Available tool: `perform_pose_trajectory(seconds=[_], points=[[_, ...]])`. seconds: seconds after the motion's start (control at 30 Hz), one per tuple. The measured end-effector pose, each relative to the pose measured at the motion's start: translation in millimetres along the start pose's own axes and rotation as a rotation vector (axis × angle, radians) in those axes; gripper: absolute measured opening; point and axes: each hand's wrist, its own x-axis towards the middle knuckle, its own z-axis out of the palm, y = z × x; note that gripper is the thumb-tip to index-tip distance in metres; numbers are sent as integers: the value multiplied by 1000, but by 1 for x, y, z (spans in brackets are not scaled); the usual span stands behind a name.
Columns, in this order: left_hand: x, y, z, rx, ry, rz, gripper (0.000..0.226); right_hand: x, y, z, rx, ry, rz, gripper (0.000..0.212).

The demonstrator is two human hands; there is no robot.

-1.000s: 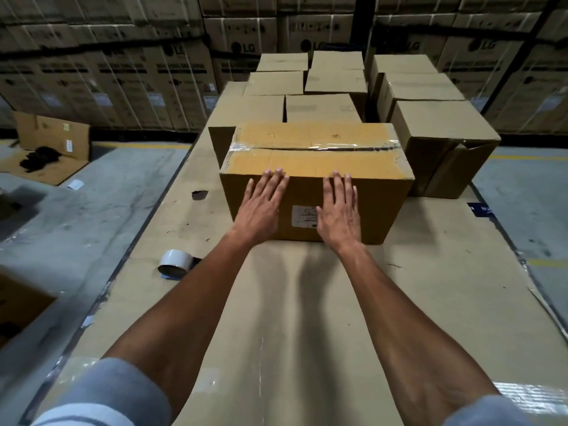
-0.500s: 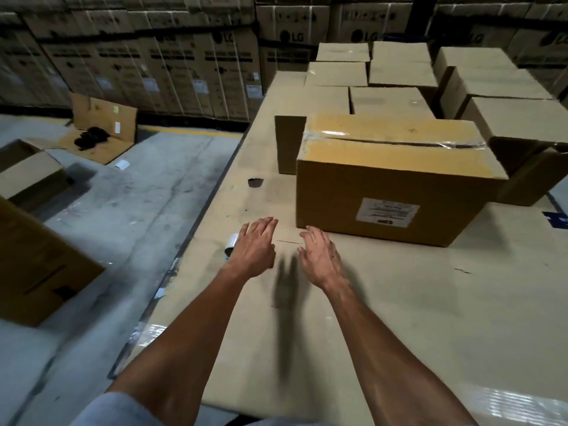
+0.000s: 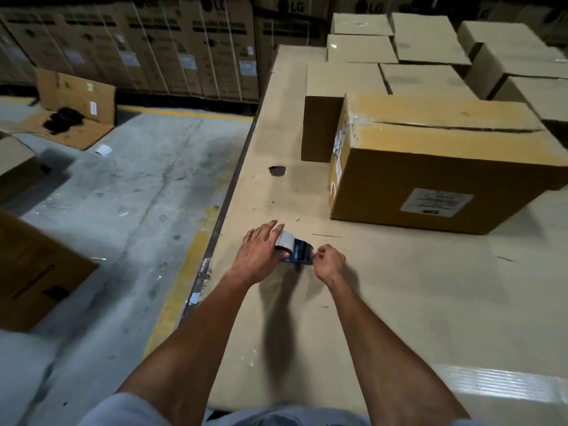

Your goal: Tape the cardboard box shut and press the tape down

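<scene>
Hands off the cardboard box (image 3: 430,167), now at the tape dispenser (image 3: 296,252).
Your left hand (image 3: 259,252) cups the roll, fingers together; your right hand (image 3: 330,261) pinches the tape end. Seam awaits another strip.

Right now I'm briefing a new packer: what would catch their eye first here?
Both hands meet at the tape dispenser near the table's left edge: the left hand covers the roll, the right hand pinches its end. Beyond, to the right, sits the big cardboard box, top seam gaping, with a white label.
</scene>
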Motion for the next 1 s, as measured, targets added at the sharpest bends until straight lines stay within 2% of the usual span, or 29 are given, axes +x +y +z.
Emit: perform_pose_trajectory(seconds=[0.17,0.43,0.7,0.8,0.9,1.0], points=[[7,-5,9,4,-50,90,90,2,-3,7,96,-7,94,18],[10,-8,16,-62,-7,99,83,0,-8,7,323,28,211,4],[10,-7,19,-153,60,110,71,2,-4,6,719,-83,293,18],[12,-5,19,-188,76,96,67,2,-7,5,690,-118,258,23],[13,-1,20,-219,77,83,64,10,-5,11,553,-74,253,26],[13,1,22,-216,66,47,65,11,-9,12,426,3,254,15]])
